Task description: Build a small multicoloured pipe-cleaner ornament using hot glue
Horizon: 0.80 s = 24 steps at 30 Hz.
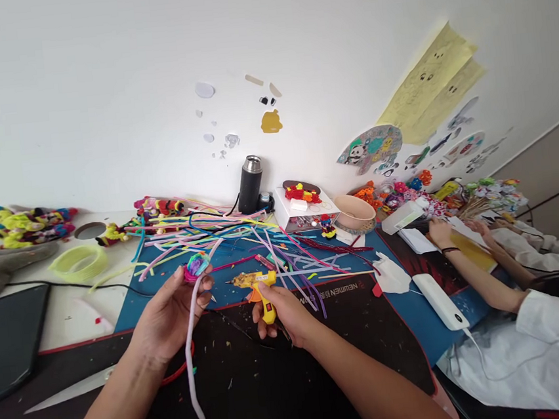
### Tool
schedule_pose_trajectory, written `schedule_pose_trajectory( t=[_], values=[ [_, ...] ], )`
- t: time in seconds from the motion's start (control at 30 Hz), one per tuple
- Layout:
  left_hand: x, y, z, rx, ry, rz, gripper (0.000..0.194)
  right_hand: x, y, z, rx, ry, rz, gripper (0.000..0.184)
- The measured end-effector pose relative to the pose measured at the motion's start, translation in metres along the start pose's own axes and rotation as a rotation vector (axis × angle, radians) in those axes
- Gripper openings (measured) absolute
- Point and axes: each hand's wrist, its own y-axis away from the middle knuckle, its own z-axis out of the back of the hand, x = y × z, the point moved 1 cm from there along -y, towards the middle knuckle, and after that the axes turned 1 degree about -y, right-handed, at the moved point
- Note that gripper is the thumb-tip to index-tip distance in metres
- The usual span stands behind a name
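Note:
My left hand [159, 316] pinches a small coiled pipe cleaner piece [196, 265] in purple, teal and pink between thumb and fingers. From it a pale lilac pipe cleaner [190, 363] hangs down past the palm, its lower end over the black mat. A yellow hot glue gun [251, 280] is gripped in my right hand [289, 310]. Its nozzle points left toward the coil, with a gap between them. Scissors [74, 390] with red handles lie partly hidden under my left forearm.
Loose pipe cleaners [202, 227] cover the blue mat behind my hands. A black thermos [251, 184] stands by the wall, near a white box [300, 215] and a pink bowl [353, 212]. At left lies a dark tablet [13, 340]; at right are a power bank [439, 299] and a co-worker's arm [478, 276].

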Motion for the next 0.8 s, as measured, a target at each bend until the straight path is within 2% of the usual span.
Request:
schedule_pose_trajectory(
  t=[0.1, 0.23, 0.33, 0.47, 0.53, 0.67, 0.8],
  values=[
    [0.001, 0.0, 0.0, 0.024, -0.015, 0.006, 0.018, 0.003, 0.0, 0.001, 0.023, 0.082, -0.018, 0.067],
    [0.003, -0.001, 0.002, 0.067, -0.026, 0.001, 0.016, 0.007, 0.005, 0.005, 0.016, 0.353, 0.012, 0.066],
    [0.004, -0.002, 0.005, 0.09, -0.033, 0.008, 0.016, 0.012, 0.01, 0.01, -0.024, 0.558, 0.098, 0.069],
    [0.004, -0.003, 0.006, 0.097, -0.037, 0.016, 0.019, 0.021, 0.015, 0.02, -0.119, 0.879, 0.294, 0.07],
    [0.004, -0.003, 0.007, 0.081, -0.038, 0.013, 0.02, 0.023, 0.016, 0.026, -0.184, 1.001, 0.315, 0.064],
    [0.006, -0.003, 0.006, 0.056, -0.039, 0.02, 0.02, 0.021, 0.016, 0.031, -0.233, 0.969, 0.318, 0.046],
    [0.009, -0.002, 0.005, 0.067, -0.023, 0.043, 0.02, 0.018, 0.007, 0.019, -0.163, 0.651, 0.35, 0.043]
  ],
)
